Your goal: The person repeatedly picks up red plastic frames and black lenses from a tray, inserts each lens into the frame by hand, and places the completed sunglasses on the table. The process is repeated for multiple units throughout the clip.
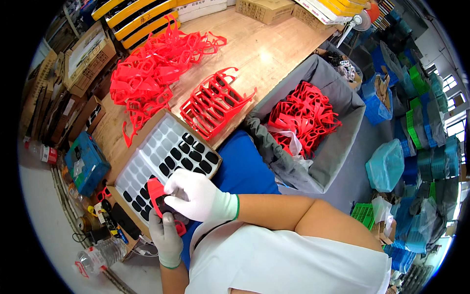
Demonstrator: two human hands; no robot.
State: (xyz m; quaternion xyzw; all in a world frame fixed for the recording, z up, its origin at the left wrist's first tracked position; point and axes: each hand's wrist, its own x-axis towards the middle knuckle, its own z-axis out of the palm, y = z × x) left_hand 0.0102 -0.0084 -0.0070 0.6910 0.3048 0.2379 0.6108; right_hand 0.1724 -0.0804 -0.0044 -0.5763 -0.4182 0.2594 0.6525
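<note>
In front of my body, my left hand [167, 239], in a pale glove, grips a red glasses frame [156, 190] held upright. My right hand [198, 197], in a white glove, is closed at the frame, its thumb and fingers pinching at a dark lens [168, 205]; the fingers partly hide it. Just beyond both hands lies a cardboard box with a white lens tray [147, 154], black lenses in part of its pockets and others bare. Several red frames stand in a row [215, 103] on the wooden table, past the tray.
A heap of red frames [147, 73] covers the table's left side. On the right, a grey-lined bin [338, 139] holds more red frames. Yellow trays [137, 19] are stacked at the back. A blue box [87, 164], tools and a plastic bottle [105, 254] are at the left.
</note>
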